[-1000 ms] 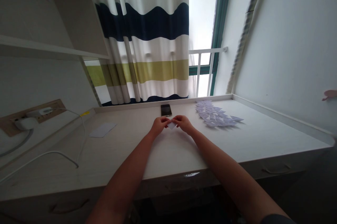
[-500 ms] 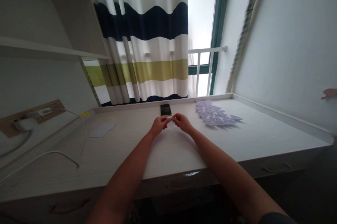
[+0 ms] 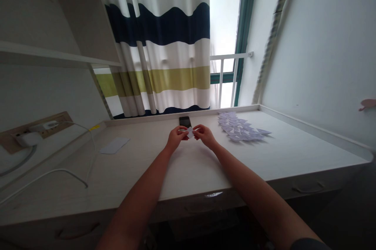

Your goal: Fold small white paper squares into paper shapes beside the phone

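Observation:
Between my two hands is a small folded piece of white paper (image 3: 190, 133), its outline roughly a diamond. My left hand (image 3: 177, 137) pinches its left side, and my right hand (image 3: 203, 136) has fingers closed at its right side. A dark phone (image 3: 185, 121) lies on the desk just behind my hands, its near end partly covered by them. Right of my hands, many folded white paper pieces (image 3: 239, 127) with pointed tips lie in overlapping rows. Flat sheets of white paper (image 3: 114, 145) rest on the left of the desk.
The white desk (image 3: 199, 171) has a low raised rim (image 3: 311, 128) at the back and right. A white cable (image 3: 67, 170) trails over its left side from chargers at a wall socket (image 3: 38, 130). Behind hang striped curtains (image 3: 161, 58) beside a window. Drawer handles (image 3: 308, 188) line the front.
The paper between my fingers has turned and come up slightly, so more of its face shows. My hands have shifted a little; the other things lie as before.

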`<state>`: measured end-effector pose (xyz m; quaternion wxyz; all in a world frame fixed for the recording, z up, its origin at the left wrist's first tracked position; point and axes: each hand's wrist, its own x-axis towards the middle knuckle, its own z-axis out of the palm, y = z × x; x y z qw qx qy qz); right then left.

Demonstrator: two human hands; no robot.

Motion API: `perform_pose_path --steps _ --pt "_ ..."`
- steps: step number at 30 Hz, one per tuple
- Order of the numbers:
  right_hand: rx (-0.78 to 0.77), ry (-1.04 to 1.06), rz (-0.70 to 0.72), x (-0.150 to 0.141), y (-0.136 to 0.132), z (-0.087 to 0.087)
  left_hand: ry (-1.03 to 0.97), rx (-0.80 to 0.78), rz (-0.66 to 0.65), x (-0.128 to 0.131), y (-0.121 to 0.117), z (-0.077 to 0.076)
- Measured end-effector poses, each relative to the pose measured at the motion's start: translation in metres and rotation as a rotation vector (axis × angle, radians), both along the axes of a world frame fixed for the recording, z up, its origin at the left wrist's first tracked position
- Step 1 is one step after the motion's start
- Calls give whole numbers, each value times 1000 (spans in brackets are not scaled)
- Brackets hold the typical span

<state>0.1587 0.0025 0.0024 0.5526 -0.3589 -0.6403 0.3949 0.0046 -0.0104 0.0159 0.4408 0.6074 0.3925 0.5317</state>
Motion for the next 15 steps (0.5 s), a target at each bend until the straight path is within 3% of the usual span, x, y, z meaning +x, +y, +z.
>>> perform_pose_path --steps 8,15 --pt "-37 54 -29 3 -4 7 -62 -17 -53 -1 0 0" --pt "-111 142 66 3 -3 6 -94 -14 -18 -2 3 -1"
